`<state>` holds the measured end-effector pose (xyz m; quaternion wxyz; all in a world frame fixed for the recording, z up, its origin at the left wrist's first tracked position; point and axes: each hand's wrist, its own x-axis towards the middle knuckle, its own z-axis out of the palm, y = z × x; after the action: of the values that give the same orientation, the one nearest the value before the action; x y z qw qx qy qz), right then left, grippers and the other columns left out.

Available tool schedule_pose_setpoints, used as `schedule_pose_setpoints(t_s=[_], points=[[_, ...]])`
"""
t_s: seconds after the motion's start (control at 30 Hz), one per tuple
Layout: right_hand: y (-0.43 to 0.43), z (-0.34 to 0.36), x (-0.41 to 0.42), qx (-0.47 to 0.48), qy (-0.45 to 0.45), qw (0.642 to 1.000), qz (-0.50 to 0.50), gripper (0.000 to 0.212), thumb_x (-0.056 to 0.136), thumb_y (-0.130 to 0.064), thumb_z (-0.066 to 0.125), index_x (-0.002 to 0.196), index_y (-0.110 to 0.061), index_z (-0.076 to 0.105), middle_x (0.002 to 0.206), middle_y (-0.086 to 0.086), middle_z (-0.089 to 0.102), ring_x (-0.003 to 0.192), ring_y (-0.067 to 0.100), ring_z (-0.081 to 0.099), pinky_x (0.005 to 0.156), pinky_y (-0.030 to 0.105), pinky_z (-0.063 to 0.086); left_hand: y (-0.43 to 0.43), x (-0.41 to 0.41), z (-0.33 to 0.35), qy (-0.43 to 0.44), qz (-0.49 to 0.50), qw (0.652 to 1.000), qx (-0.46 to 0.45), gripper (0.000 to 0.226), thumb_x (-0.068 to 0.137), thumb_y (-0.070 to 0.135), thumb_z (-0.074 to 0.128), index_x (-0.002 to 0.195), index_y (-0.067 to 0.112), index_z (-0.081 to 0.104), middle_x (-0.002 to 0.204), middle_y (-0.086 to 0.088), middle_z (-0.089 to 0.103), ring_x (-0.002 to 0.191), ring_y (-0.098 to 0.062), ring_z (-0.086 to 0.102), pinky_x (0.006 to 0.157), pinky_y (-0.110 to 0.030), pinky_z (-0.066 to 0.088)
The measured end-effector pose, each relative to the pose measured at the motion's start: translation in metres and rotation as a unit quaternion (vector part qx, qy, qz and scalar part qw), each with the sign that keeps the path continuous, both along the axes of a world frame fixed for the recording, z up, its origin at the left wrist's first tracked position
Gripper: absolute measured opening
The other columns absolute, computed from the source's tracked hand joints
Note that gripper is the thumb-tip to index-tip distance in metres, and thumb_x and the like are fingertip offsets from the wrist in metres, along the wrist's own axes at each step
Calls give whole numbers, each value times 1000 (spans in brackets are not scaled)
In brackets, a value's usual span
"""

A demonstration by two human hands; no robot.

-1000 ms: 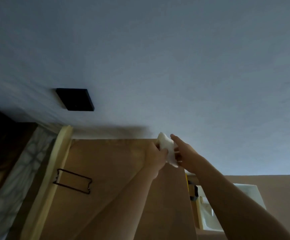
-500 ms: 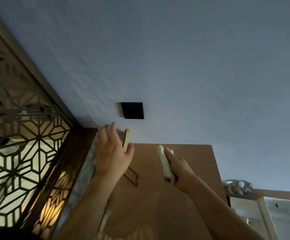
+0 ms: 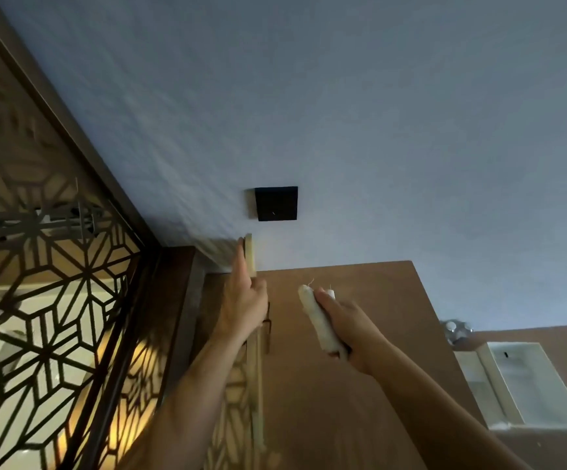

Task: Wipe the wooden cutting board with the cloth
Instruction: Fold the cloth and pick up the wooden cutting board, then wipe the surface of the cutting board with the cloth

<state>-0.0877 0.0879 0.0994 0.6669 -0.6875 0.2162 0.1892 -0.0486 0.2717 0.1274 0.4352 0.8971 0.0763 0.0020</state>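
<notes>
The wooden cutting board (image 3: 258, 385) stands on edge and shows only as a thin pale strip running from the wall down toward me. My left hand (image 3: 244, 303) grips its upper part, fingers flat along the left face and thumb on the right side. A folded white cloth (image 3: 317, 320) is held in my right hand (image 3: 353, 329), a little to the right of the board and apart from it, over the brown surface (image 3: 360, 385).
A dark lattice screen (image 3: 48, 300) with warm light behind it fills the left. A black square plate (image 3: 276, 203) sits on the blue-grey wall above the board. A white tub (image 3: 526, 385) and a metal fitting (image 3: 456, 329) are at the right. A black wire bracket (image 3: 267, 334) lies beside the board.
One second ago both hands held the cloth. My left hand let go and took hold of the board's edge, while the right kept the cloth. The view swung left.
</notes>
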Motion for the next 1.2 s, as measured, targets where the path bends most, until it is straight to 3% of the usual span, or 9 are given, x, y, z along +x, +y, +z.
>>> schedule_pose_setpoints(t_s=[0.17,0.27,0.4,0.6,0.73,0.83,0.93,1.0,1.2], points=[[33,13,-29,-29,-31,999,12,55,92,-67,54,92,-16,75,72,1,74,64,15,70,60,32,53,19,-7,-9,-9,13,989,-148,71,100,11,50,163,24,20,163,-8,35,146,-28,38,120,-37,31],[62,17,-47,-32,-24,999,9,44,90,-65,59,90,-23,72,76,-2,76,64,13,72,52,29,58,21,-16,-20,-2,42,965,-260,79,89,17,54,161,28,24,160,-8,40,141,-29,43,117,-50,38],[102,5,-58,-155,-60,985,50,59,89,-72,53,108,-16,55,104,5,73,93,23,70,76,37,54,27,-24,-44,-21,84,938,-335,69,101,19,54,158,39,22,157,-8,42,130,-26,54,94,-35,53],[101,-35,-73,-272,-88,955,79,58,89,-81,28,97,-26,41,97,5,68,81,28,63,66,38,40,40,-17,-62,-30,108,963,-245,50,111,38,27,161,34,23,162,3,35,128,-13,50,80,-6,44],[56,-83,-82,-325,-18,944,45,63,85,-84,23,94,-25,43,104,10,70,93,35,66,71,41,45,42,-18,-72,-34,112,965,-234,50,112,37,24,162,32,24,137,16,40,83,18,52,57,9,36],[17,-117,-89,-357,26,933,34,63,84,-86,23,97,-27,42,108,10,70,95,36,66,74,43,49,47,-17,-79,-28,123,953,-275,51,112,37,26,162,29,22,157,8,33,122,4,48,73,10,37],[-13,-135,-92,-395,53,917,18,57,85,-81,30,97,-27,43,103,5,70,81,30,60,71,42,48,53,-14,-86,-28,130,930,-342,51,112,36,28,162,28,21,166,-3,29,147,-21,37,114,-29,39],[-23,-135,-92,-426,55,903,9,50,88,-75,37,95,-25,42,97,4,70,74,27,56,69,42,50,53,-13,-87,-23,129,920,-370,51,112,34,28,162,28,21,166,-6,30,147,-24,37,117,-42,36],[71,-77,-84,-321,-99,942,18,48,86,-80,42,91,-33,36,77,-9,61,65,20,62,56,31,50,55,-15,-88,-46,127,925,-355,50,113,24,29,162,19,24,157,3,36,136,-7,38,94,-3,39]])
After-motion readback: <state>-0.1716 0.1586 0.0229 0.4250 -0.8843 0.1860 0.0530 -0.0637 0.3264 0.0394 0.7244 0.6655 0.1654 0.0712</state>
